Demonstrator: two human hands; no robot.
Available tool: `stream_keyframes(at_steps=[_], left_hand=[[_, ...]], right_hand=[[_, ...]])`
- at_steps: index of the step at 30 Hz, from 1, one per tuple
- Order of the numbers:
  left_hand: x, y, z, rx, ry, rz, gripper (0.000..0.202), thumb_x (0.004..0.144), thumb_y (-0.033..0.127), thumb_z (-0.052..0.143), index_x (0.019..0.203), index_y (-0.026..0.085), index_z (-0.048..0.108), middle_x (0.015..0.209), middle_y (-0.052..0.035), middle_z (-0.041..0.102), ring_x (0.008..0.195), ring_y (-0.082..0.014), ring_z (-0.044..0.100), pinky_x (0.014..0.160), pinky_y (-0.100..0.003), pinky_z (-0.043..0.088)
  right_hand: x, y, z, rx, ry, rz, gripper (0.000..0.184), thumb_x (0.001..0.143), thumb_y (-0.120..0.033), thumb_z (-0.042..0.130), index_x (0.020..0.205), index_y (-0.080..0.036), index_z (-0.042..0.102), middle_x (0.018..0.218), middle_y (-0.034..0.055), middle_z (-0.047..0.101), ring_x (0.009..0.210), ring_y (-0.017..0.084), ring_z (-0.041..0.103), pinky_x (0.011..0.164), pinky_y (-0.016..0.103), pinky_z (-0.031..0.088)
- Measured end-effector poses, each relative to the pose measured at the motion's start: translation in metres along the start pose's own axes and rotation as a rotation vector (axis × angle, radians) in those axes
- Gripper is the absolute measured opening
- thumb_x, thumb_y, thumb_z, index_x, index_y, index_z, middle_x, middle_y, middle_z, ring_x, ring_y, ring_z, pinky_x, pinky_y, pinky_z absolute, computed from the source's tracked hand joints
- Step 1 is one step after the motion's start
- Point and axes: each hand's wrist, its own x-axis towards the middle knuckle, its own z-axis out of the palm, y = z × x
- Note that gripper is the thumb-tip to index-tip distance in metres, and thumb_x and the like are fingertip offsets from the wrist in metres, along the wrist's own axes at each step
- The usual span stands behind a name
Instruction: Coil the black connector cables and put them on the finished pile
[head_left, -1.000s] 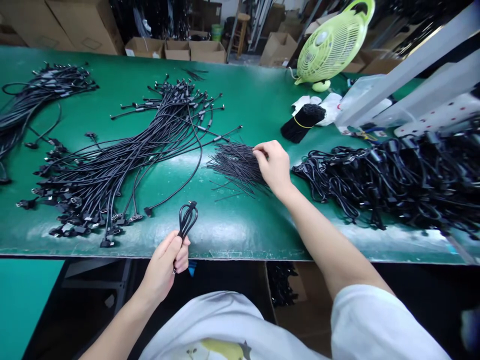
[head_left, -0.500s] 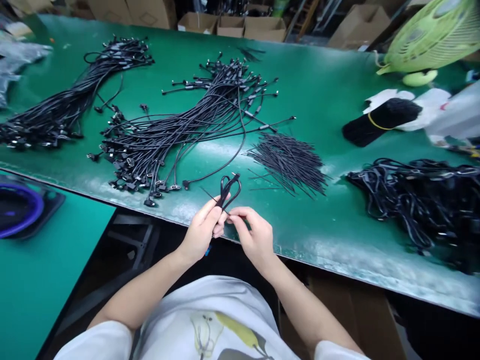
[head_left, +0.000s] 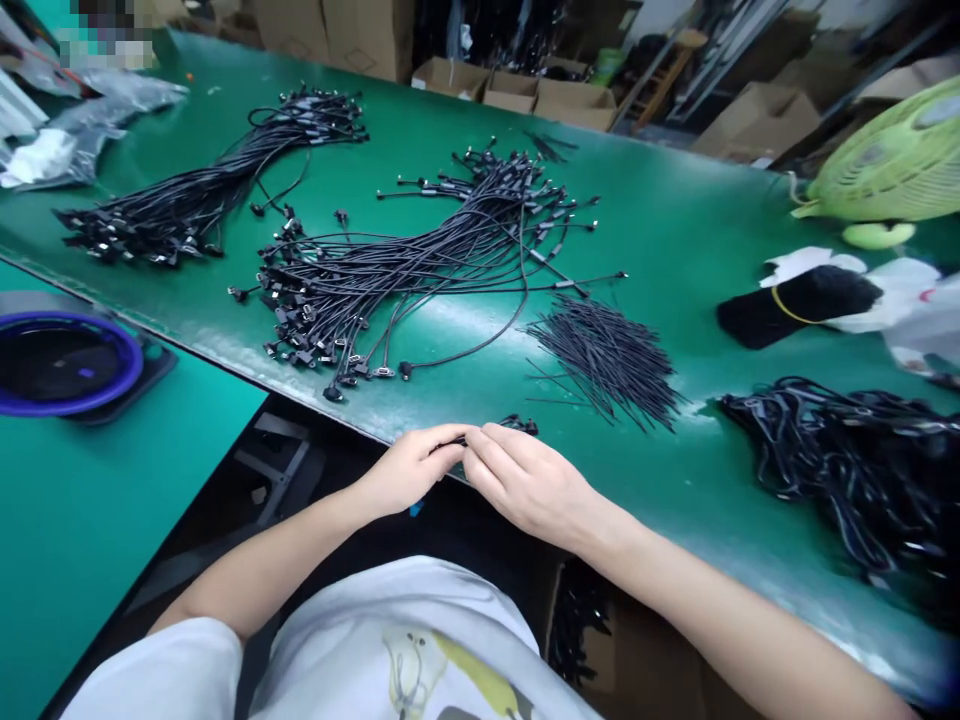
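Grip: hands together, fingers of both closed over one small coiled cable [head_left: 517,426]; left hand [head_left: 409,470] tucked against right hand [head_left: 529,485], no gap between them.
Coil: at front edge of green tabletop [head_left: 675,230], almost wholly hidden under fingers; only a short black end showing past right fingertips. Any tie on it: cannot tell.
Risk: likely a slip if pinch eases, with coil springing loose and dropping over front edge. Loose ties [head_left: 607,365] just beyond right hand, open to a snag or scatter from a careless wrist.
Count: hands, 2; coils in hand, 1; cable heaps, 3 (back-left heap [head_left: 202,190], centre heap [head_left: 450,260], right heap [head_left: 840,470]), cables in each too tangled to count; piles of loose ties, 1; banded bundle [head_left: 799,305], 1; fan [head_left: 885,165], 1; small cardboard boxes [head_left: 577,100] along back edge, 3.
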Motion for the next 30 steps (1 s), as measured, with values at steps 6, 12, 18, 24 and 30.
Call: stream_keyframes(at_steps=[6, 12, 18, 24, 30], left_hand=[[0.003, -0.008, 0.003, -0.106, 0.000, -0.130, 0.023, 0.088, 0.031, 0.051, 0.081, 0.014, 0.065, 0.056, 0.0048, 0.044, 0.054, -0.0094, 0.040, 0.053, -0.022, 0.034], [0.007, -0.018, 0.009, -0.329, -0.051, -0.257, 0.028, 0.085, 0.038, 0.054, 0.094, 0.014, 0.067, 0.053, 0.0077, 0.036, 0.048, -0.0075, 0.031, 0.047, -0.022, 0.024], [0.003, -0.002, 0.006, -0.661, -0.119, -0.360, 0.030, 0.079, 0.029, 0.061, 0.101, 0.010, 0.070, 0.056, 0.0050, 0.043, 0.052, -0.0075, 0.038, 0.051, -0.022, 0.029], [0.020, 0.009, 0.022, -0.509, 0.294, -0.209, 0.043, 0.090, 0.021, 0.046, 0.131, 0.013, 0.057, 0.071, -0.0003, 0.056, 0.067, -0.0140, 0.050, 0.067, -0.029, 0.042], [0.024, 0.023, 0.026, -0.107, 0.427, 0.107, 0.057, 0.091, 0.023, 0.044, 0.147, 0.017, 0.039, 0.135, -0.0124, 0.052, 0.130, -0.0256, 0.042, 0.115, -0.041, 0.026]], right_hand=[[0.007, -0.007, -0.007, -0.049, -0.187, 0.018, 0.031, 0.091, -0.004, 0.038, 0.109, -0.007, 0.062, 0.102, 0.0159, 0.066, 0.085, 0.022, 0.057, 0.075, 0.035, 0.047], [0.011, -0.010, -0.007, 0.000, -0.297, -0.063, 0.032, 0.084, 0.003, 0.038, 0.081, -0.014, 0.065, 0.069, 0.0089, 0.054, 0.066, 0.022, 0.045, 0.055, 0.037, 0.032], [0.006, 0.004, -0.008, 0.136, -0.204, -0.147, 0.026, 0.092, -0.005, 0.043, 0.091, -0.016, 0.066, 0.082, 0.0080, 0.062, 0.069, 0.018, 0.045, 0.056, 0.035, 0.030], [0.025, 0.019, 0.000, -0.105, -0.117, 0.056, 0.027, 0.094, -0.009, 0.043, 0.074, -0.017, 0.060, 0.062, 0.0035, 0.049, 0.057, 0.016, 0.035, 0.051, 0.034, 0.023], [0.041, 0.030, 0.006, -0.093, 0.001, 0.366, 0.028, 0.087, -0.008, 0.047, 0.062, -0.018, 0.048, 0.058, 0.0016, 0.042, 0.054, 0.014, 0.032, 0.051, 0.032, 0.019]])
